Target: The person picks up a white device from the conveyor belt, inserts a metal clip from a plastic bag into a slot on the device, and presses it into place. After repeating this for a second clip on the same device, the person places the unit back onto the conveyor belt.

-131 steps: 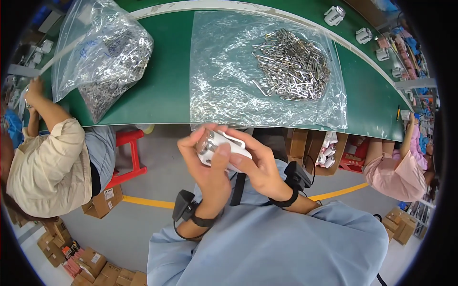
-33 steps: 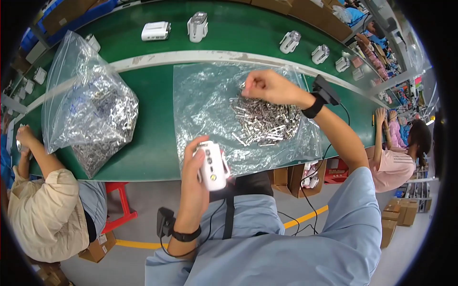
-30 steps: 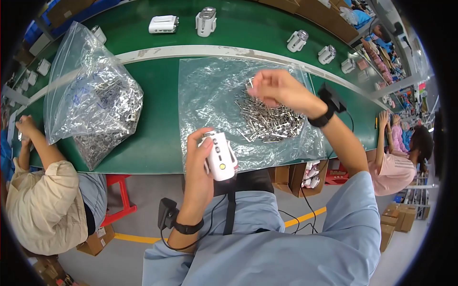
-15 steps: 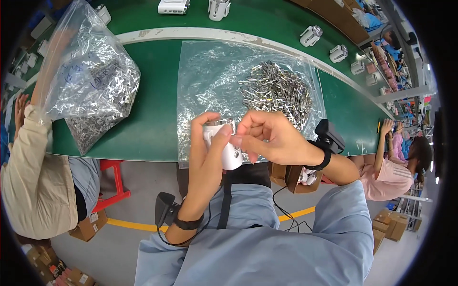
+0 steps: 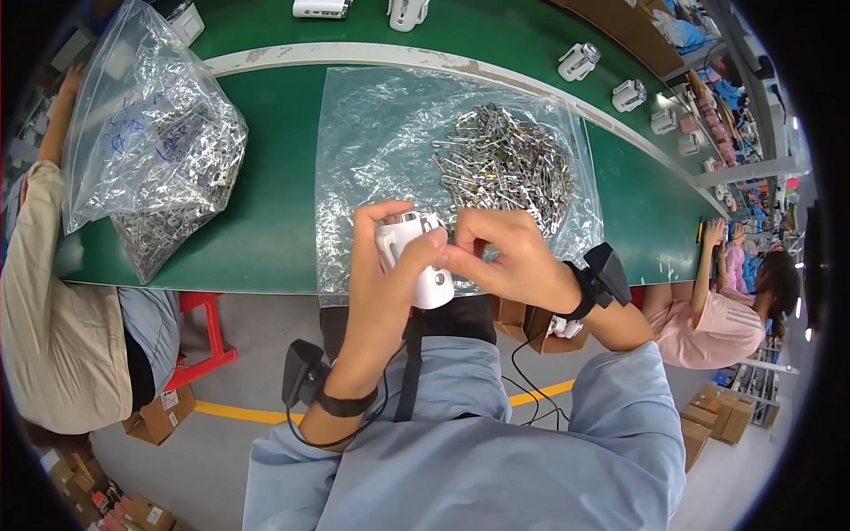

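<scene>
While left fingers (image 5: 378, 212) grip white device (image 5: 432, 291), right fingers (image 5: 469, 265) pinched; bag (image 5: 181, 142) bears blue handwriting (image 5: 127, 134).

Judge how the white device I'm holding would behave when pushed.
The white device would likely stay stiff, its shell looking undented under the left hand's grip. It might slide, being smooth-looking. Its rounded body could let it roll.

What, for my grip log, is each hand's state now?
Left hand: closed around white device.
Right hand: pinched closed at the device; whether holding anything can't be told.
</scene>
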Available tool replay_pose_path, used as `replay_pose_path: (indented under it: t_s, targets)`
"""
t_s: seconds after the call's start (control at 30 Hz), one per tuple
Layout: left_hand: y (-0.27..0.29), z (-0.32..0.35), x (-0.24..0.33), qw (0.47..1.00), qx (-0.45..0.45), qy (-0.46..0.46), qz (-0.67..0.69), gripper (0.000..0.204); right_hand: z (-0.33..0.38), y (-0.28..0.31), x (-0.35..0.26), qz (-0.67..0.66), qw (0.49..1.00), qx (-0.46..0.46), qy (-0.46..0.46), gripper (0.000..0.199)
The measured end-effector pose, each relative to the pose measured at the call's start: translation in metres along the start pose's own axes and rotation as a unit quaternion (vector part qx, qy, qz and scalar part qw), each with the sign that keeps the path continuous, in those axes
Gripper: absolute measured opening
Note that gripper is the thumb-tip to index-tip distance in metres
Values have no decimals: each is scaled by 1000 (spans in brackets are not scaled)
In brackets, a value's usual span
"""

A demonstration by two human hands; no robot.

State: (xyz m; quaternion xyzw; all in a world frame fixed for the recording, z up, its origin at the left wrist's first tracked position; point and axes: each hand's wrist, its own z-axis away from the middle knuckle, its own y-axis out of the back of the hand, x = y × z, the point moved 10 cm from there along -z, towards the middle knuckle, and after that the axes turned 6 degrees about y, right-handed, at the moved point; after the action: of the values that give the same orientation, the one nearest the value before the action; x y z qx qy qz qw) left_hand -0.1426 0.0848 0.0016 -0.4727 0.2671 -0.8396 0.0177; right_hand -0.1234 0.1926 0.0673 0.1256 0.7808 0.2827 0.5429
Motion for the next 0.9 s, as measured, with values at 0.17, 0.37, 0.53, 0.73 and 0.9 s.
replay_pose_path:
  t_s: [0.17,0.37,0.53,0.73,0.9]
  targets:
    - [-3,-4,-13,992,-29,67,107,42,0,2,-21,183,980,-9,80,20]
    - [-4,4,-6,994,3,8,113,42,7,0,9,-95,991,30,-92,13]
    - [1,7,-1,995,13,-82,58,44,19,17,1,-139,972,165,-97,17]
    - [-3,18,5,989,34,-147,0,45,27,1,-5,-103,978,126,-128,21]
    - [-8,17,15,972,70,-213,-68,39,39,0,7,-166,951,230,-126,18]
